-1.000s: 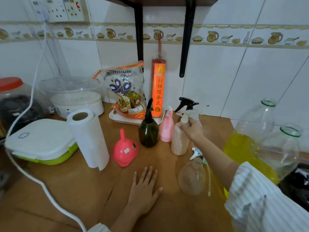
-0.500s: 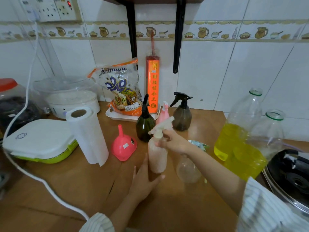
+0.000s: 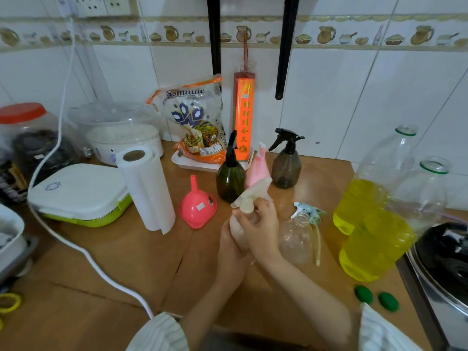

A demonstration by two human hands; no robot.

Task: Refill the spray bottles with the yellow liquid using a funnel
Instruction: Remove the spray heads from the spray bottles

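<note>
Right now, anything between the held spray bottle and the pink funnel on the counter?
Nothing visible. Both hands, left hand and right hand, hold the beige spray bottle; the pink funnel sits upside down just to its left with bare wooden counter between. The paper towel roll stands beyond the funnel.

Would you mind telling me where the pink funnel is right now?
In the head view, the pink funnel stands spout-up on the wooden counter, left of centre, between the paper towel roll and the dark green spray bottle.
</note>
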